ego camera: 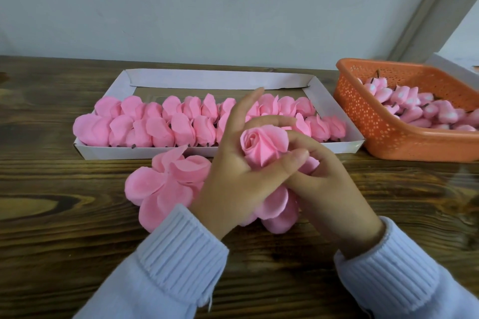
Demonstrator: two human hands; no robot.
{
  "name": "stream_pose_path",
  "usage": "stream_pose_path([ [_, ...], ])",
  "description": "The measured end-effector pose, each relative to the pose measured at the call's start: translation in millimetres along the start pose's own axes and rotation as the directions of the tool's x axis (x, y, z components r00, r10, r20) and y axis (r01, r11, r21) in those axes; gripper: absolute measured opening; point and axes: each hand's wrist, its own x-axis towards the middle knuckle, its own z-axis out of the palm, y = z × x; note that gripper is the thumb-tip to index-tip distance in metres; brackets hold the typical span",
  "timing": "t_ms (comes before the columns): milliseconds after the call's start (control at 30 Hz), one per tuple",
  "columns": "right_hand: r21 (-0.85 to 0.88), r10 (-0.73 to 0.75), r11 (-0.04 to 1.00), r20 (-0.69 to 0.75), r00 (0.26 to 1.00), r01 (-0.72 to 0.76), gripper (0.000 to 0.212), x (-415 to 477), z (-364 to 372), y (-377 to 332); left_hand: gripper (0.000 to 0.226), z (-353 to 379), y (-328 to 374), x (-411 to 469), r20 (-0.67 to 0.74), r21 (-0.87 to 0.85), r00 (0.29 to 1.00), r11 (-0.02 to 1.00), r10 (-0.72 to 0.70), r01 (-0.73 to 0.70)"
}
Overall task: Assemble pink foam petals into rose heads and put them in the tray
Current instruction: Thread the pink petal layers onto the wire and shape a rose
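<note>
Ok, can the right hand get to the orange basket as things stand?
Probably yes: only bare table lies between the right hand and the orange basket, though it grips the rose.

Pink rose head [261, 144] in the fingers [243, 111] of left hand [233, 179] and right hand [329, 189], loose petals [155, 184] beneath, white tray [220, 79] behind.

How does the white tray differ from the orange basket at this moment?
The white tray is shallow with solid walls; the orange basket is deeper with perforated walls. The tray holds rose heads in rows; the basket holds smaller buds in a loose heap. Both sit on the wooden table.
</note>
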Motion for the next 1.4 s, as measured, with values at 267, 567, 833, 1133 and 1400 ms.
stream_pose_path([
  [267,0.143,0.069,0.986,0.123,0.990,-0.087,0.030,2,-3,-1,0.072,-20,9,5,0.288,0.059,0.945,0.988,-0.156,0.145],
  [567,0.108,0.109,0.987,0.108,0.988,-0.121,0.023,0,-4,-3,0.029,-11,8,2,0.216,0.033,0.969,0.993,-0.117,0.113],
  [833,-0.276,-0.113,0.958,-0.133,0.985,0.072,0.019,0,1,-7,0.030,-7,4,5,0.047,-0.037,0.996,0.996,-0.079,0.081],
  [1133,-0.550,-0.357,0.817,-0.248,0.901,0.172,0.012,-2,2,-7,0.031,-9,-2,4,0.096,0.088,0.989,0.991,-0.114,0.105],
  [1400,-0.543,-0.394,0.820,-0.305,0.867,0.182,0.013,-2,3,-9,0.029,-7,0,4,0.184,0.139,0.977,0.986,-0.113,0.088],
])
